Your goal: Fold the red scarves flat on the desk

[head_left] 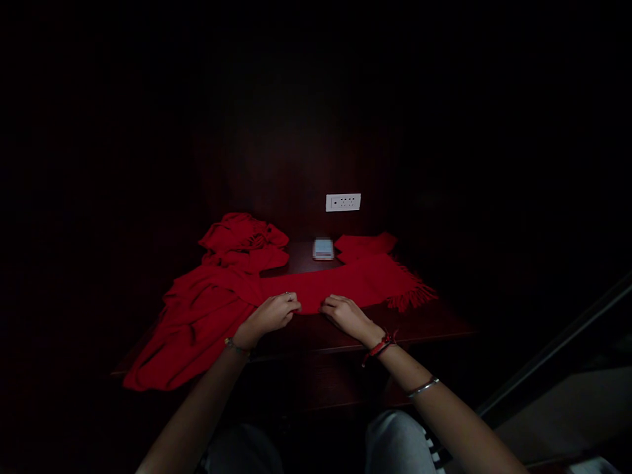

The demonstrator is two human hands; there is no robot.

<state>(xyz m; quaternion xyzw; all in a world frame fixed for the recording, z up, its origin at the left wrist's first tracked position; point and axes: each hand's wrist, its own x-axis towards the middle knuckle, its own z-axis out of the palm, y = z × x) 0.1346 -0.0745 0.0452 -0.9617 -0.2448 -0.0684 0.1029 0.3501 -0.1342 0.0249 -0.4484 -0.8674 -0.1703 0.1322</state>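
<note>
Head view, hands (279, 311) (344, 315) pinching red cloth (320, 288), blurred object (323, 249) beyond, wall socket (343, 202) above.

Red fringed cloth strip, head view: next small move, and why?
Probably slide the left hand leftward along the near edge of the red fringed cloth strip, smoothing. That hand and the right hand are close together at this edge; the strip lies fairly flat between them and toward its fringed end, while the bunched red cloth on the left is full of folds.
</note>
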